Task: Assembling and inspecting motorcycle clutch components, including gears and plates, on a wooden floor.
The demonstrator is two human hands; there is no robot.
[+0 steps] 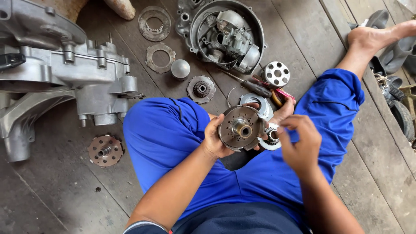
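My left hand (215,138) grips a round metal clutch hub (239,128) with a brass-coloured centre, held face up over my lap. My right hand (299,145) hovers just right of it, fingers pinched together at the hub's edge, and whether something small sits between the fingertips I cannot tell. A toothed silver ring (272,138) and a flat metal plate (260,104) lie under and behind the hub. I sit cross-legged in blue trousers (169,134) on a wooden plank floor (56,190).
A large grey engine casing (65,73) lies at the left, a round engine cover (227,34) at the top. Loose parts are scattered: rusty disc (105,151), thin rings (154,22), small gear plate (201,89), metal dome (180,68), drilled drum (276,74), screwdriver (253,86).
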